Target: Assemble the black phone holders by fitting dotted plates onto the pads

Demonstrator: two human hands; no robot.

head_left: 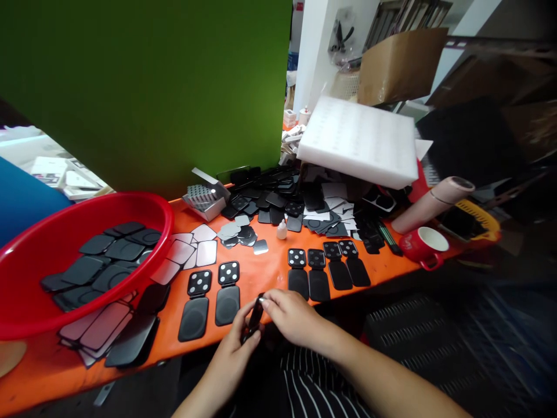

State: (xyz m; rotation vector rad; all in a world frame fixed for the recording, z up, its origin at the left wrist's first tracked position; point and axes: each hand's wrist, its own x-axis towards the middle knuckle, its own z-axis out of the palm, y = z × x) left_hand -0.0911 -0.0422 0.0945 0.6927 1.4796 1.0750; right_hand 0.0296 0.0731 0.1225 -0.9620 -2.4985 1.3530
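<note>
My left hand (237, 348) is closed around a slim black piece (256, 314), which looks like a folding charger pad seen edge-on. The fingers of my right hand (289, 313) pinch its upper end; part of the piece is hidden by my fingers. Both hands are at the front edge of the orange-covered table (256, 278). Left of them lie two unfolded black pads, one (227, 305) close to my left hand and another (194, 319) farther left. Several similar pads (319, 284) with white dots on their small squares lie in a row beyond my right hand.
A red basin (163, 232) with black pads stands at left. Pink-grey sheets (107, 328), a small white bottle (282, 230), an open box (204, 200) and heaped black parts lie around. A red mug (424, 244), pink flask (430, 204) and white foam block (359, 139) are at right.
</note>
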